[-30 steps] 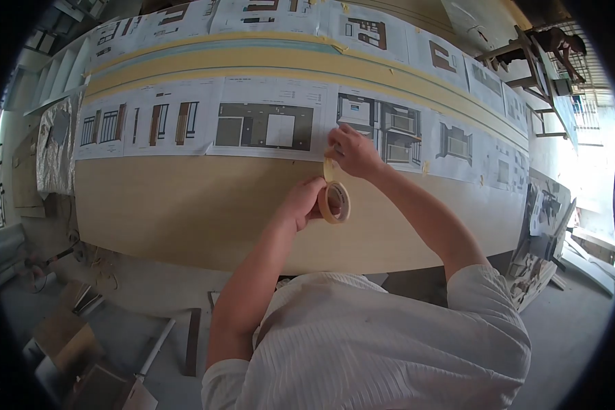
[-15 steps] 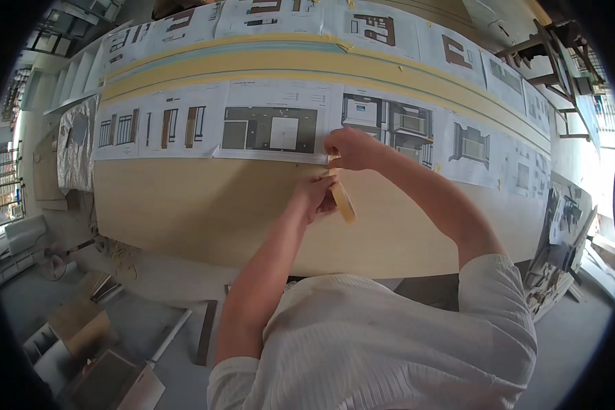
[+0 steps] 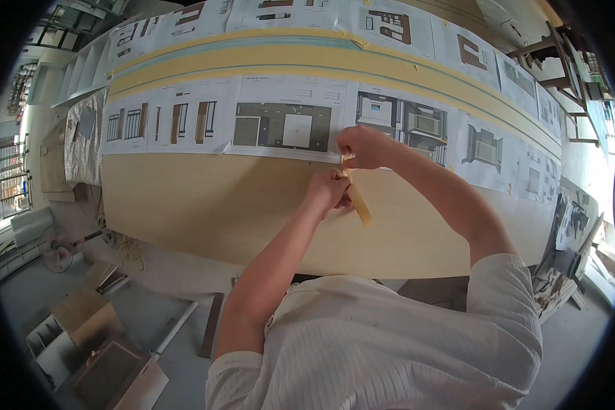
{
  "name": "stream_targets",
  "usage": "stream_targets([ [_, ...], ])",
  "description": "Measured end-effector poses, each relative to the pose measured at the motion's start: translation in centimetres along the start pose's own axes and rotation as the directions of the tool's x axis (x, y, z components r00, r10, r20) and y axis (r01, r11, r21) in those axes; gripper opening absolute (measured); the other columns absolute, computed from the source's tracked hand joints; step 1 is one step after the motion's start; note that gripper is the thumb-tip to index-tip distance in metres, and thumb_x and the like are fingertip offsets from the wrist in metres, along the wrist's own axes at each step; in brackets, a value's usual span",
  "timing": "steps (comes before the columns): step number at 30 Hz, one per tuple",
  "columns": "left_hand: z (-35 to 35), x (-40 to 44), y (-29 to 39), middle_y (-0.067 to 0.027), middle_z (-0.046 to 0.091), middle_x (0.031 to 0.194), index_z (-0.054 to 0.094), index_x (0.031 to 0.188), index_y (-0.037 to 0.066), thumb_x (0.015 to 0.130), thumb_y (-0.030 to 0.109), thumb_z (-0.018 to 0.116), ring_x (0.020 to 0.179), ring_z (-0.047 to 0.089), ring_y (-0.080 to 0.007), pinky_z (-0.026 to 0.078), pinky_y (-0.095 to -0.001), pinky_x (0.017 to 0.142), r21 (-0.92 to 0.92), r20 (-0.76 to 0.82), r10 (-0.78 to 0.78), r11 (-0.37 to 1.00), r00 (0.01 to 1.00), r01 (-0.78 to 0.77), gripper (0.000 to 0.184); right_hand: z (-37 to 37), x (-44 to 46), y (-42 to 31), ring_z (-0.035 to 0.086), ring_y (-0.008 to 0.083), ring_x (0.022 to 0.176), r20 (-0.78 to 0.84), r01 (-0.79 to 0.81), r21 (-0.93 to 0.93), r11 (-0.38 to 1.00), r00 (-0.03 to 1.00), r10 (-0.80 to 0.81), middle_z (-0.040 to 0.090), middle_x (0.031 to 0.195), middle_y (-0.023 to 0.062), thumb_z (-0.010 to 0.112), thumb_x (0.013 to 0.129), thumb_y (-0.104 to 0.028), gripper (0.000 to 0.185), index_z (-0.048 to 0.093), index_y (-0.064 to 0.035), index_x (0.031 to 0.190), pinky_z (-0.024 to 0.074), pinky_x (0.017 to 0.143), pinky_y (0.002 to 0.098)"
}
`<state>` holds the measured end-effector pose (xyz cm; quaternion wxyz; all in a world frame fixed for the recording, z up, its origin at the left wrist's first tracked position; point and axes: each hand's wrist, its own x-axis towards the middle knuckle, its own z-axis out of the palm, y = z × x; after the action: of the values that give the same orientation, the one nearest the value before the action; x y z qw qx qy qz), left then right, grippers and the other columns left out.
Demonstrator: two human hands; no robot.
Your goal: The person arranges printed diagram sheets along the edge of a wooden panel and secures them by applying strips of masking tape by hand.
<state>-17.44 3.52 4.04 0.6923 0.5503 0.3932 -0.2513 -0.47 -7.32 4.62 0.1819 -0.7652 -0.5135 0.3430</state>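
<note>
My left hand [image 3: 331, 192] is closed on a roll of yellowish tape [image 3: 360, 206], which is seen nearly edge-on below the lower row of sheets. Just above and to the right, my right hand [image 3: 363, 147] pinches the short free end of the tape near the roll. That hand lies over the lower edges of two printed sheets, one with a dark wall drawing [image 3: 283, 127] and one with grey furniture drawings [image 3: 424, 123]. Its fingertips are partly hidden.
The sheets lie on a long pale board [image 3: 178, 198] with yellow and teal stripes along it. A fan [image 3: 58, 251] and stacked boxes [image 3: 85, 314] stand on the floor at left. Leaning panels [image 3: 570, 239] are at right, a metal-framed rack [image 3: 574, 82] at upper right.
The tape roll has turned from showing its round face to nearly edge-on. My hands have come closer together. The whole view has shifted, so the board appears further right.
</note>
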Motion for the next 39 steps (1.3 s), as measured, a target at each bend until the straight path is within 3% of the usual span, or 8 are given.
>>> stream_targets([
  [4, 0.8, -1.4, 1.0, -0.0095, 0.071, 0.067, 0.067, 0.087, 0.000, 0.095, 0.013, 0.064, 0.057, 0.074, -0.0192, 0.057, -0.0335, 0.052, 0.276, -0.043, 0.288, 0.924, 0.957, -0.266, 0.016, 1.2, -0.6, 0.7, 0.066, 0.0327, 0.094, -0.077, 0.068, 0.009, 0.998, 0.995, -0.067, 0.066, 0.095, 0.0101, 0.085, 0.076, -0.020, 0.025, 0.067, -0.0067, 0.088, 0.0536, 0.080, 0.0438],
  [6, 0.7, -1.0, 1.1, -0.0150, 0.072, 0.084, 0.070, 0.127, 0.001, 0.094, 0.008, 0.058, 0.064, 0.076, -0.0229, 0.061, -0.0365, 0.062, 0.420, -0.016, 0.290, 0.870, 0.957, -0.257, 0.036, 1.4, -0.4, 0.6, 0.066, 0.0332, 0.096, -0.069, 0.043, -0.029, 0.999, 0.997, -0.045, 0.065, 0.098, 0.0101, 0.084, 0.077, -0.020, 0.023, 0.068, -0.0071, 0.088, 0.0534, 0.081, 0.0446],
  [10, 3.6, 0.1, -0.7, -0.0158, 0.075, 0.079, 0.077, 0.093, 0.007, 0.090, 0.022, 0.065, 0.076, 0.076, -0.0331, 0.060, -0.0458, 0.074, 0.657, 0.166, 0.617, 0.513, 0.769, -0.553, 0.020, 1.5, -0.8, -0.2, 0.066, 0.0345, 0.097, -0.148, -0.022, -0.085, 0.996, 0.989, 0.009, 0.064, 0.100, 0.0104, 0.083, 0.079, -0.022, 0.022, 0.068, -0.0075, 0.087, 0.0533, 0.083, 0.0454],
  [14, 6.6, -5.7, -0.7, -0.0187, 0.076, 0.097, 0.075, 0.097, 0.006, 0.090, 0.018, 0.073, 0.083, 0.076, -0.0282, 0.059, -0.0413, 0.077, 0.547, 0.447, 0.552, 0.454, 0.704, -0.704, 0.015, 1.9, -1.5, -0.9, 0.064, 0.0353, 0.102, -0.167, -0.032, -0.058, 0.998, 0.986, 0.022, 0.064, 0.101, 0.0111, 0.082, 0.080, -0.022, 0.022, 0.066, -0.0088, 0.086, 0.0526, 0.085, 0.0464],
  [20, -11.2, -10.8, -1.1, -0.0033, 0.073, 0.094, 0.069, 0.116, 0.006, 0.104, 0.017, 0.066, 0.079, 0.072, -0.0139, 0.058, -0.0318, 0.068, -0.276, 0.456, 0.357, 0.928, 0.815, -0.252, 0.017, 4.1, -4.4, -3.7, 0.064, 0.0362, 0.110, -0.382, -0.045, -0.043, 0.998, 0.924, 0.025, 0.069, 0.112, 0.0121, 0.077, 0.086, -0.026, 0.020, 0.074, -0.0111, 0.099, 0.0511, 0.093, 0.0478],
  [23, -19.4, -12.7, -0.9, -0.0037, 0.069, 0.095, 0.066, 0.116, 0.003, 0.104, 0.020, 0.068, 0.071, 0.069, -0.0124, 0.061, -0.0302, 0.068, -0.326, 0.398, 0.430, 0.892, 0.811, -0.313, 0.021, 4.2, -3.4, -12.0, 0.067, 0.0310, 0.109, -0.548, -0.245, -0.153, 0.957, 0.827, 0.124, 0.071, 0.112, 0.0104, 0.075, 0.091, -0.023, 0.022, 0.075, -0.0113, 0.109, 0.0532, 0.090, 0.0433],
  [25, -23.3, -13.3, -0.8, -0.0033, 0.068, 0.094, 0.067, 0.117, 0.002, 0.104, 0.020, 0.068, 0.070, 0.068, -0.0120, 0.061, -0.0302, 0.067, -0.271, 0.401, 0.428, 0.900, 0.810, -0.342, 0.022, 4.6, -0.4, -19.4, 0.068, 0.0179, 0.099, -0.361, -0.157, 0.475, 0.866, 0.863, 0.354, 0.071, 0.114, 0.0035, 0.075, 0.095, -0.018, 0.025, 0.072, -0.0079, 0.118, 0.0513, 0.081, 0.0343],
  [39, -30.1, -14.3, -2.9, -0.0048, 0.074, 0.081, 0.067, 0.114, -0.003, 0.106, 0.030, 0.065, 0.071, 0.067, -0.0088, 0.049, -0.0251, 0.064, -0.063, 0.077, 0.542, 0.840, 0.837, -0.538, 0.033, 4.5, 13.5, -26.4, 0.059, 0.0098, 0.071, -0.493, -0.128, 0.425, 0.896, 0.797, 0.348, 0.072, 0.083, 0.0024, 0.079, 0.093, -0.021, 0.019, 0.073, -0.0039, 0.094, 0.0487, 0.064, 0.0298],
])
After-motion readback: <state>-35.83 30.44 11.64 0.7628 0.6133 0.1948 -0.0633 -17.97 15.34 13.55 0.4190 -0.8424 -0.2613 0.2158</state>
